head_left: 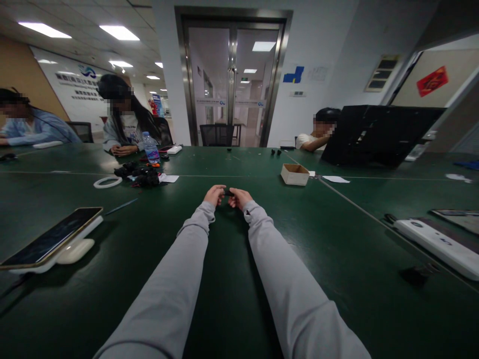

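Both my arms, in light grey sleeves, reach forward over the dark green table [232, 279]. A small black object [228, 193] sits between my fingertips; it is too small and dark for me to tell its kind. My left hand [214, 195] pinches it from the left, its index finger stretched along the top. From the other side my right hand [241, 198] grips it with thumb and curled fingers. Much of the object is hidden by the fingers.
An open cardboard box [295, 175] stands ahead to the right. At left are a phone on a stand [56, 234], a tape ring [108, 182], a black tangled pile [140, 173] and a water bottle [151, 148]. A white power strip [437, 244] lies right. Several people sit across.
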`<state>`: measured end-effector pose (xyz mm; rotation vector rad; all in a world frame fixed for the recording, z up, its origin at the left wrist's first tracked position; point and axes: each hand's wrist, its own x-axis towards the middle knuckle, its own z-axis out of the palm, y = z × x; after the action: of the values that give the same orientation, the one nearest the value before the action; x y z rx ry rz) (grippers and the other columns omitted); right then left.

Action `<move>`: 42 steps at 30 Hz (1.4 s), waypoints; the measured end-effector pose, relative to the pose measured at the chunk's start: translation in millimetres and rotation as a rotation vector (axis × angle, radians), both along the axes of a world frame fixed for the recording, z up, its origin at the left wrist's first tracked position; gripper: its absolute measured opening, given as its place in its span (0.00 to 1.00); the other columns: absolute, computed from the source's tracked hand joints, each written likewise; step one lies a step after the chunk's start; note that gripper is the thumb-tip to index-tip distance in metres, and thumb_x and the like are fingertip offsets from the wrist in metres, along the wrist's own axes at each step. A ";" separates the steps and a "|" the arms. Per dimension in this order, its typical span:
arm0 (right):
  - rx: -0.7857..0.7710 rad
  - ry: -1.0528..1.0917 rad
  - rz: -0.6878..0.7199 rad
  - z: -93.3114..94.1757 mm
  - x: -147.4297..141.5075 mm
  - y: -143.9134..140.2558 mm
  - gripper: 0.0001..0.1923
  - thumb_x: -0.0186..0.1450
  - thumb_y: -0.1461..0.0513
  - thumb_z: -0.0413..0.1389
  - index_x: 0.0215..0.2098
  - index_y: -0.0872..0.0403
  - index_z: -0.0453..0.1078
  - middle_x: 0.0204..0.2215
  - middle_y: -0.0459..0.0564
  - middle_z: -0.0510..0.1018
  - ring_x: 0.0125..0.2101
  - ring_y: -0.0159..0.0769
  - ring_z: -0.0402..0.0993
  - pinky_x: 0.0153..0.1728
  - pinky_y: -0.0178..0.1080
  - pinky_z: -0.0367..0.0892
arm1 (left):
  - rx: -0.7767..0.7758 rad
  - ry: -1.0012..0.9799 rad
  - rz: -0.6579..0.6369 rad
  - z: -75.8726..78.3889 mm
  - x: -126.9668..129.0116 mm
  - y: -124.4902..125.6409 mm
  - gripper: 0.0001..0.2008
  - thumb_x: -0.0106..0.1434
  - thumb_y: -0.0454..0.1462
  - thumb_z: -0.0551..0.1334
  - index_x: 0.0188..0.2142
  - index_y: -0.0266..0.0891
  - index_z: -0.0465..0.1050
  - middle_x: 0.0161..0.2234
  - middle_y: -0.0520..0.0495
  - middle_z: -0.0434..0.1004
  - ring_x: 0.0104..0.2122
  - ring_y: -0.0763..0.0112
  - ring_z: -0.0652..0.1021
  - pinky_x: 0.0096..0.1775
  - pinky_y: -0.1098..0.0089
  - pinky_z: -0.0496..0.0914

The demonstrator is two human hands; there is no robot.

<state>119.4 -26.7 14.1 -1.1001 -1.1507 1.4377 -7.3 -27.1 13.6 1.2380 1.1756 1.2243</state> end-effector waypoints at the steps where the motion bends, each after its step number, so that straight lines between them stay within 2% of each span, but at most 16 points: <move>1: -0.004 -0.001 0.000 0.4 -0.1 -0.3 0.09 0.60 0.62 0.51 0.24 0.57 0.63 0.09 0.43 0.68 0.09 0.27 0.62 0.11 0.29 0.59 | 0.000 -0.002 0.000 0.8 0.3 -0.6 0.15 0.53 0.34 0.52 0.40 0.35 0.67 0.16 0.56 0.60 0.12 0.81 0.59 0.15 0.78 0.53; 6: -0.013 -0.002 -0.001 1.1 -0.4 -0.5 0.10 0.61 0.62 0.51 0.22 0.56 0.62 0.09 0.44 0.68 0.09 0.27 0.61 0.10 0.29 0.58 | -0.001 0.004 0.011 2.8 1.3 -2.1 0.17 0.50 0.30 0.53 0.40 0.36 0.67 0.17 0.56 0.61 0.13 0.82 0.59 0.15 0.79 0.54; 12: -0.009 -0.007 -0.001 0.5 -0.7 0.0 0.11 0.61 0.62 0.50 0.21 0.56 0.62 0.09 0.44 0.68 0.10 0.27 0.62 0.10 0.29 0.58 | 0.008 0.020 0.006 -1.4 -0.5 1.7 0.15 0.54 0.34 0.51 0.40 0.36 0.67 0.17 0.55 0.60 0.13 0.81 0.60 0.15 0.78 0.54; 17: -0.002 0.002 0.014 -0.6 -0.1 0.6 0.11 0.61 0.61 0.52 0.22 0.57 0.62 0.09 0.44 0.68 0.09 0.26 0.62 0.10 0.28 0.58 | 0.011 0.022 0.005 -2.0 -2.1 2.4 0.18 0.50 0.31 0.53 0.42 0.38 0.67 0.19 0.55 0.62 0.14 0.81 0.61 0.16 0.79 0.56; 23: 0.007 0.009 0.007 -3.5 0.2 2.4 0.10 0.60 0.61 0.52 0.22 0.57 0.63 0.09 0.44 0.68 0.09 0.27 0.62 0.10 0.28 0.59 | 0.000 0.036 -0.009 -1.5 -0.7 2.7 0.15 0.54 0.34 0.51 0.41 0.35 0.67 0.16 0.55 0.61 0.13 0.81 0.60 0.15 0.79 0.55; 29: 0.004 0.007 0.011 -2.3 0.4 1.6 0.11 0.60 0.60 0.53 0.22 0.57 0.63 0.09 0.45 0.68 0.10 0.26 0.62 0.11 0.28 0.60 | 0.024 0.046 0.002 -2.9 -2.4 3.0 0.18 0.49 0.31 0.54 0.42 0.38 0.68 0.19 0.55 0.64 0.14 0.82 0.61 0.17 0.79 0.57; 35: -0.013 0.010 0.015 -0.1 -0.2 0.1 0.10 0.61 0.62 0.51 0.22 0.57 0.62 0.09 0.43 0.68 0.09 0.26 0.61 0.10 0.28 0.59 | -0.012 0.037 0.006 2.9 0.1 -2.2 0.14 0.54 0.34 0.53 0.40 0.35 0.68 0.17 0.55 0.61 0.12 0.81 0.60 0.15 0.79 0.55; 42: 0.000 0.020 0.019 -1.9 0.5 1.7 0.11 0.60 0.61 0.53 0.21 0.57 0.63 0.09 0.45 0.68 0.10 0.27 0.63 0.10 0.28 0.60 | 0.016 0.041 -0.004 1.2 -2.1 -0.2 0.18 0.49 0.30 0.55 0.42 0.37 0.67 0.19 0.56 0.62 0.14 0.82 0.61 0.17 0.79 0.57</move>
<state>119.9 -25.0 12.1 -1.0752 -1.1503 1.4604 -9.4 -27.3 14.8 1.2826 1.1946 1.2119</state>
